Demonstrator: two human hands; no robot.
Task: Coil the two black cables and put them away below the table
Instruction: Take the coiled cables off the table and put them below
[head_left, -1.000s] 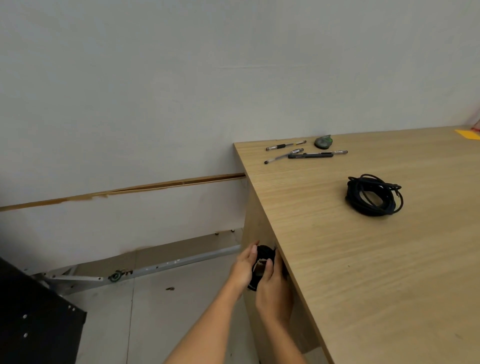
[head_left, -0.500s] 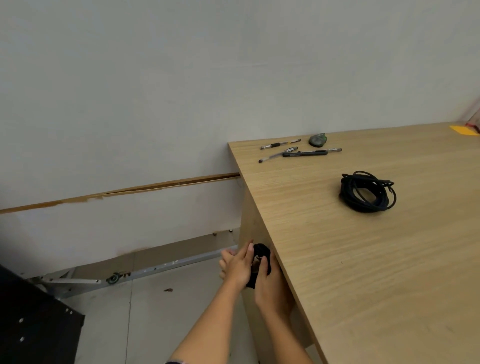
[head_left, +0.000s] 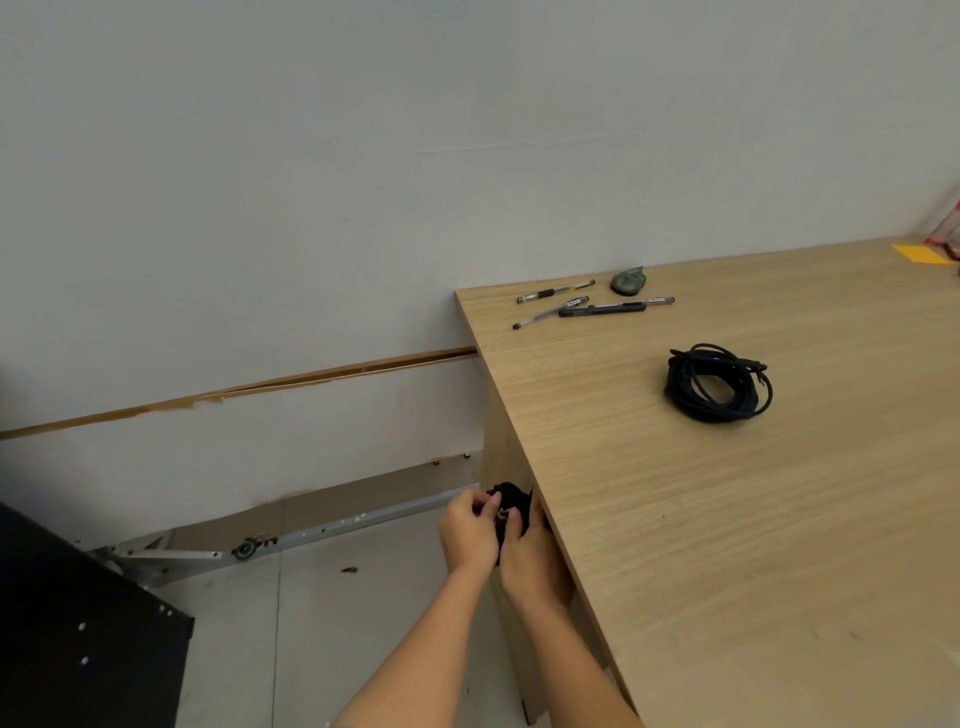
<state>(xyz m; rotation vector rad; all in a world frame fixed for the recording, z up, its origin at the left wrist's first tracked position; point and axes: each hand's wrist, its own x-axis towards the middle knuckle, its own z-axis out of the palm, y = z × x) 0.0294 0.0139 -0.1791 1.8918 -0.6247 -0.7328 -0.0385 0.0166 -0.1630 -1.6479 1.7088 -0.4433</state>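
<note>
One black cable (head_left: 719, 384) lies coiled on the wooden table (head_left: 727, 519), well right of both hands. A second black bundle (head_left: 511, 500) is held just off the table's left edge, below the tabletop level. My left hand (head_left: 467, 530) grips it from the left with curled fingers. My right hand (head_left: 527, 556) holds it from the right, close against the table's side panel. Most of the bundle is hidden by my hands.
Pens (head_left: 592, 306) and a small grey-green object (head_left: 628, 280) lie near the table's far corner. A yellow note (head_left: 919, 255) sits at the far right. On the floor are a metal rail (head_left: 311, 532) and a black panel (head_left: 78, 623) at lower left.
Both hands have stayed at the table's left edge with the black bundle. My left hand's fingers have curled closer round it. The coiled cable on the table has not moved.
</note>
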